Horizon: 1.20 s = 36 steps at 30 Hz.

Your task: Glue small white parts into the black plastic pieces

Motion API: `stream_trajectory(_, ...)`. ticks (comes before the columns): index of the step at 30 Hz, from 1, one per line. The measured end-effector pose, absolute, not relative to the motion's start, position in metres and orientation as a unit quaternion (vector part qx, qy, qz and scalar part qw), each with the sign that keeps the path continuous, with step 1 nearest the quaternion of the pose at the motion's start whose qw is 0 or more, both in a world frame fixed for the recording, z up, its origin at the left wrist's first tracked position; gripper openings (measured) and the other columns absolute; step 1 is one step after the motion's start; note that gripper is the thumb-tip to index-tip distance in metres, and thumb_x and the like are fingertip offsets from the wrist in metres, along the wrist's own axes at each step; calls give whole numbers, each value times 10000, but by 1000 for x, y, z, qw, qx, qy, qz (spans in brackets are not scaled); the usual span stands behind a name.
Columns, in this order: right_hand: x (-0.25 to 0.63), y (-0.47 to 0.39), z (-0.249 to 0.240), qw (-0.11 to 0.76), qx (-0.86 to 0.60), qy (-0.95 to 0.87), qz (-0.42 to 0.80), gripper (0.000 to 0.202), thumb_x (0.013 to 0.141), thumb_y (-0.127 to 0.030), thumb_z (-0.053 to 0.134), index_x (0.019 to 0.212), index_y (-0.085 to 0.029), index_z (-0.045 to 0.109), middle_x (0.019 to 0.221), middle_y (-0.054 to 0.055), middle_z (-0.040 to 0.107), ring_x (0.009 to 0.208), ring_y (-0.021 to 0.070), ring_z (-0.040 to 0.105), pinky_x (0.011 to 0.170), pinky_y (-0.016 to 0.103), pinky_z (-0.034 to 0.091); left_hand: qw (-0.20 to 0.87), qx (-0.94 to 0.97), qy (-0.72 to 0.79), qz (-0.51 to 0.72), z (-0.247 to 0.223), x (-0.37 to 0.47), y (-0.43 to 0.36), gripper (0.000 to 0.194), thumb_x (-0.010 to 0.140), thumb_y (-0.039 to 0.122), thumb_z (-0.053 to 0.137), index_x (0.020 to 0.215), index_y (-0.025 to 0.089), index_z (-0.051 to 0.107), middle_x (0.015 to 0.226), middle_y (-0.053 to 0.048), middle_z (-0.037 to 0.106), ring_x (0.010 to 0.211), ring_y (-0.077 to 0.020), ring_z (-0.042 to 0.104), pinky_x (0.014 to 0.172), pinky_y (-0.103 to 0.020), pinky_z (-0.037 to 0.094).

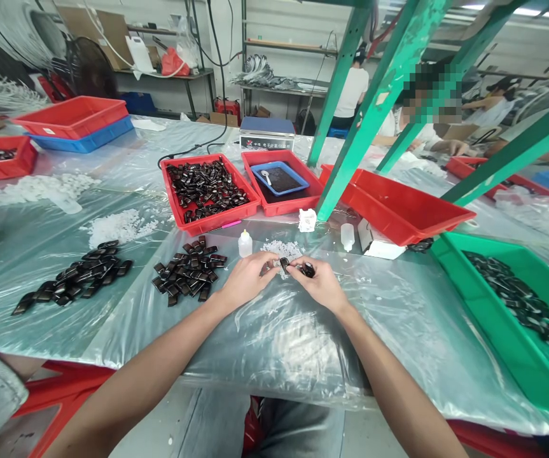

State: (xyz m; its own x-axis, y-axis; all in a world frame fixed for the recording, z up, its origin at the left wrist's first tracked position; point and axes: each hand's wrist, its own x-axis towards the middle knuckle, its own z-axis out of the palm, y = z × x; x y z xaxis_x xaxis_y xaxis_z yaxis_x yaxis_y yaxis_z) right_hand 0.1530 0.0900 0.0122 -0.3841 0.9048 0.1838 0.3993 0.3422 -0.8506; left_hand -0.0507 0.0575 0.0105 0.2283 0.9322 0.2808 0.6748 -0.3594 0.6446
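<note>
Between my two hands is a small black part (284,263). My right hand (319,280) pinches it from the right and has another black piece (308,270) tucked in its fingers. My left hand (251,277) is at the part's left side, thumb and forefinger closed near it; whether they grip the part or something tiny is too small to tell. Just behind the hands lies a scatter of small white pieces (281,248). A white bottle with a yellow tip (245,243) stands behind my left hand. A pile of black parts (188,270) lies left of it.
Red trays (217,224) stand behind, one with black parts, one holding a blue tray (281,179). A green bin (507,356) is at right, below green metal posts (364,108). Another black pile (76,277) lies left. A person (417,130) sits across the table.
</note>
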Motion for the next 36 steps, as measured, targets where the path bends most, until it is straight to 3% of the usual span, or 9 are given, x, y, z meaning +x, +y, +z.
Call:
stream_trajectory(7,154,91,12,355,-460,-738,342,304,864,-482,643,826,-188,710,814,39,723,677,181,596,685,297,451,92,803,563,174,6,-48,60,186,962,254,556,1041,213,719,1019,-57,707,1005,-231,660,856,-323,518)
stream_trajectory(21,153,90,12,348,-454,-747,340,288,870,-473,640,829,-196,705,843,44,735,721,196,622,715,308,459,32,812,565,140,3,-44,64,229,976,174,466,926,156,689,953,-90,675,920,-236,656,821,-341,503)
stream_trajectory(24,152,91,12,345,-449,-751,341,294,870,-477,634,840,-194,706,836,46,729,716,197,616,708,311,458,84,786,568,229,5,-44,64,201,979,189,464,954,161,661,967,-78,665,866,-207,647,788,-320,492)
stream_trajectory(29,151,88,13,333,-433,-762,348,278,876,-468,628,838,-202,698,791,24,709,676,182,594,674,298,449,288,675,515,443,7,-48,66,144,951,290,538,910,181,623,879,-28,640,800,-156,606,694,-257,454)
stream_trajectory(32,151,86,15,330,-421,-769,351,262,890,-450,622,845,-203,697,764,17,688,681,180,592,676,290,445,392,629,479,470,4,-48,67,190,931,346,566,907,169,629,870,-30,649,804,-155,603,706,-256,448)
stream_trajectory(36,152,85,16,325,-415,-777,344,254,903,-438,619,860,-200,698,733,10,671,626,162,557,626,275,426,448,605,463,467,5,-49,69,232,893,388,611,863,160,640,848,-25,658,781,-151,593,716,-259,437)
